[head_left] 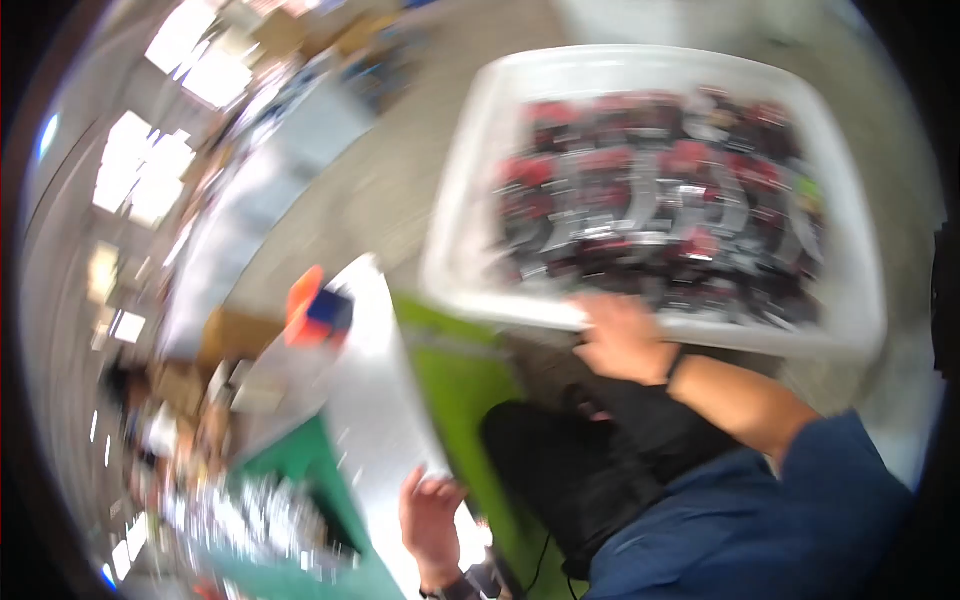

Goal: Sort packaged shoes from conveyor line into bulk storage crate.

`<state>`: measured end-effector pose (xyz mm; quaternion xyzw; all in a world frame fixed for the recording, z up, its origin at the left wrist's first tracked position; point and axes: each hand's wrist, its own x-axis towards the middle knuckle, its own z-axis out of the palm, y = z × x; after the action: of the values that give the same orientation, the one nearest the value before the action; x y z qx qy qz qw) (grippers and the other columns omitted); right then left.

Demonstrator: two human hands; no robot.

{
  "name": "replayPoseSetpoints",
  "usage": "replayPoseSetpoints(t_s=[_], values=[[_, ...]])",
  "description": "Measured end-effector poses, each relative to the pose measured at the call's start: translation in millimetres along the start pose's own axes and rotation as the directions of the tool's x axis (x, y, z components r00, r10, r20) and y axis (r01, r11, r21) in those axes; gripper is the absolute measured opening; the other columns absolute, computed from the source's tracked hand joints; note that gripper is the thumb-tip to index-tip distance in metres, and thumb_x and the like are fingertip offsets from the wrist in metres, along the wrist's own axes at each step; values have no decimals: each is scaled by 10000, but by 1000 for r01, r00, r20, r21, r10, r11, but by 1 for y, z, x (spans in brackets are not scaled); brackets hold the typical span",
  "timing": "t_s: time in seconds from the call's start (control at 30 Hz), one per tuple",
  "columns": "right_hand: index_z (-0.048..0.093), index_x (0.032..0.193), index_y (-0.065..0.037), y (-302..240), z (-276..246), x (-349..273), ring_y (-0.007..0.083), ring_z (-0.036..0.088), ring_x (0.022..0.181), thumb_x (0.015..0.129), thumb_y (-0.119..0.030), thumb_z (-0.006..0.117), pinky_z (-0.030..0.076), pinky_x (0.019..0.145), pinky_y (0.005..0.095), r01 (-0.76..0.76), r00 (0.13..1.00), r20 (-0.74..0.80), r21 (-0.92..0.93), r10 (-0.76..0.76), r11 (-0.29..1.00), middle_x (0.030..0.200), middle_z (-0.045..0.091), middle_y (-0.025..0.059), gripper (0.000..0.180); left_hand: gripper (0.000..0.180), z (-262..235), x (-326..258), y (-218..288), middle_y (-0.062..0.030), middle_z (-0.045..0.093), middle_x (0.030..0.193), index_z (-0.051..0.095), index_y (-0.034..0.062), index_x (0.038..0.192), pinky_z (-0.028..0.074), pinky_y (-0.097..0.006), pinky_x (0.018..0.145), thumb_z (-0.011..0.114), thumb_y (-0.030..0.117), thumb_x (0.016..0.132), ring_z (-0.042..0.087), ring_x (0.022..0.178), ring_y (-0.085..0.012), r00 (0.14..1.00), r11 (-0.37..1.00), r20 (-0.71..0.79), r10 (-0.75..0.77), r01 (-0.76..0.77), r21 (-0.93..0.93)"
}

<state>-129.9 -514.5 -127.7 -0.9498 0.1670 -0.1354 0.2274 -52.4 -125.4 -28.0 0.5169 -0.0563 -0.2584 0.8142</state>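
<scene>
A large white plastic tub (460, 215) stands at the upper right, holding rows of dark items with red parts in clear wrapping (650, 200), too smeared by motion to name. My right hand (625, 338) is at the tub's near rim, its fingers hooked over the edge. Over the white tabletop (375, 400), my left hand (432, 520) is raised with bent, slightly parted fingers and nothing visible in it. A dark band circles each wrist.
On the table are an orange and dark blue object (318, 308) and a green tray (300, 455) beside a heap of shiny clear-wrapped items (255, 515). A lime-green panel (455, 385) lines the table's side. Cardboard boxes (235, 335) stand farther left.
</scene>
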Motion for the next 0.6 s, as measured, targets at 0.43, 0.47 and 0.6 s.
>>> replayPoseSetpoints(t_s=[0.43,0.47,0.6], values=[[333,1589,-38,-14,6,-4,396,522,1257,829,-150,785,432,1067,494,23,998,63,-226,-9,974,1332,523,175,891,582,-220,-18,105,-184,630,1359,537,-110,1421,463,-351,1068,710,254,1003,604,1220,-236,416,618,-572,707,30,785],[333,1589,-38,-15,6,-5,396,522,1257,829,-150,785,432,1067,494,30,998,62,-226,-17,974,1332,523,175,891,600,-238,-18,118,-200,648,1316,529,-115,1433,509,-355,1005,716,247,991,641,1154,-234,364,610,-595,717,86,788],[316,1603,-52,-17,15,-1,393,513,1275,820,-135,788,423,1085,488,39,997,70,-199,-25,979,1344,521,173,919,632,-329,-47,136,-224,672,1292,549,-100,1424,561,-385,912,625,384,1024,711,1050,-295,580,778,-682,444,128,615]])
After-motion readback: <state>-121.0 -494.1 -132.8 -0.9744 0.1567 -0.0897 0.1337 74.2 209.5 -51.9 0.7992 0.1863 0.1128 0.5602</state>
